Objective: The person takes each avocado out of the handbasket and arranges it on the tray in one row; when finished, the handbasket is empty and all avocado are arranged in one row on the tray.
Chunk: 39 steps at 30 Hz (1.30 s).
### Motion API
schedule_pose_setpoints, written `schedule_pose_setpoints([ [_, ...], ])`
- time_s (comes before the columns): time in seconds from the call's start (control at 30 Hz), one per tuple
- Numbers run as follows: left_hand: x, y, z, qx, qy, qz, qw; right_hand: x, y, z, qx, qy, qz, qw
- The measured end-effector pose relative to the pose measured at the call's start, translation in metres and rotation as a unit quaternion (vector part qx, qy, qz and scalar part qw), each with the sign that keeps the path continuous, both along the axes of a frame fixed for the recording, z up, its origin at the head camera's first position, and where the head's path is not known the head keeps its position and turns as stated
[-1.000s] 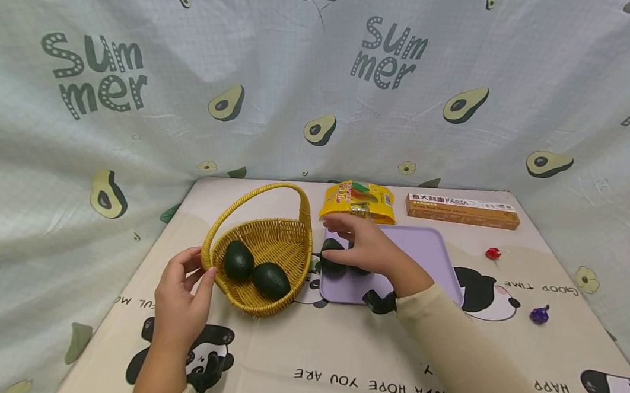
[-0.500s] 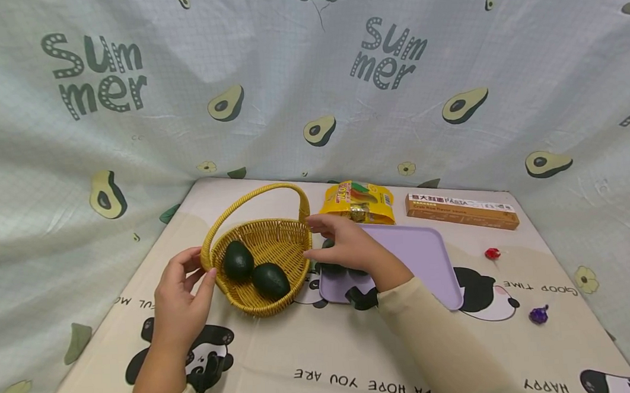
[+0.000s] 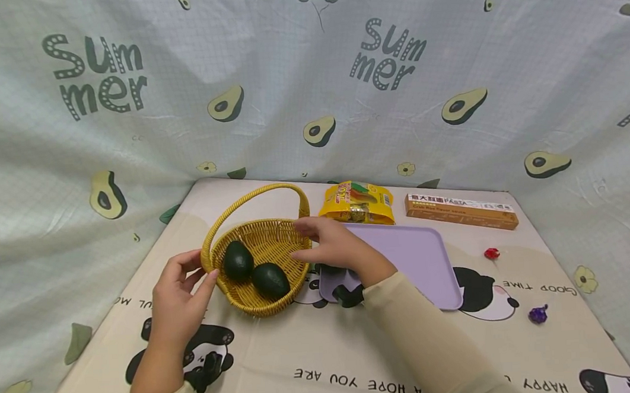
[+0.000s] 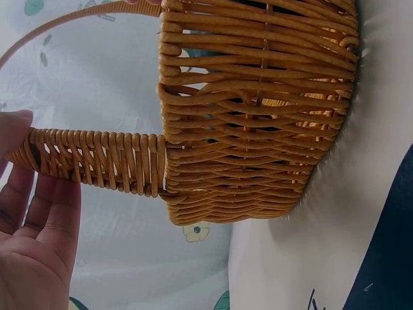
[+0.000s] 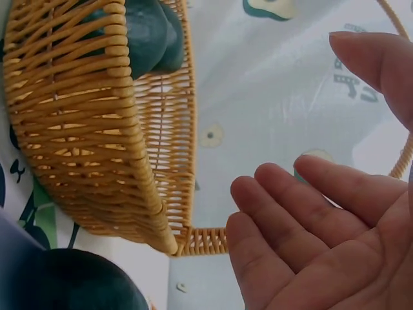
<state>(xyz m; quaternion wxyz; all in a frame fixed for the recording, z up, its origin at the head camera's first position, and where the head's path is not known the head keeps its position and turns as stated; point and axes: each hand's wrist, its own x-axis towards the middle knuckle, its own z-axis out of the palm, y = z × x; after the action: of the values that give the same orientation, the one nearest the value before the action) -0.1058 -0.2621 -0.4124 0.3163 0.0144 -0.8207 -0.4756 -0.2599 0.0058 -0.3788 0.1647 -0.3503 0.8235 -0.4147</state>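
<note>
A yellow wicker basket (image 3: 264, 309) stands on the table with two dark green avocados (image 3: 238, 260) inside. At the lower left part of its arched handle (image 3: 256, 192), my left hand (image 3: 178, 298) pinches the weave between thumb and fingers, as the left wrist view shows on the handle (image 4: 97, 158). My right hand (image 3: 339, 248) holds nothing. It hovers by the handle's right end, palm toward the basket, fingers spread from the thumb (image 5: 377, 71). Below it, another avocado (image 5: 84, 284) lies at the left end of the lilac tray (image 3: 420, 256), mostly hidden in the head view.
Behind the tray sits a yellow snack bag (image 3: 359, 203). A brown pasta box (image 3: 461, 211) lies at the back right. Two small wrapped candies, one red (image 3: 491, 254) and one purple (image 3: 538, 314), lie on the right. A printed curtain hangs behind the table.
My right hand has moved left from over the tray to the basket's right side, still spread. The left hand and the basket have stayed nearly in place.
</note>
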Motion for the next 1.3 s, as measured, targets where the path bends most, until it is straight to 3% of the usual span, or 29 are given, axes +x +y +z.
schedule_pose_setpoints([
  [0.53,0.0,-0.001,0.0,0.042,-0.026,0.001,0.9988,-0.006,-0.028,0.005,0.064,-0.016,0.034,0.997],
  [0.83,0.001,-0.003,-0.002,0.057,-0.036,-0.006,0.9977,-0.01,-0.042,-0.001,0.078,-0.031,0.065,0.994],
  [1.3,0.0,-0.004,-0.002,0.069,-0.043,-0.019,0.9965,-0.01,-0.062,-0.005,0.142,-0.043,0.094,0.984],
])
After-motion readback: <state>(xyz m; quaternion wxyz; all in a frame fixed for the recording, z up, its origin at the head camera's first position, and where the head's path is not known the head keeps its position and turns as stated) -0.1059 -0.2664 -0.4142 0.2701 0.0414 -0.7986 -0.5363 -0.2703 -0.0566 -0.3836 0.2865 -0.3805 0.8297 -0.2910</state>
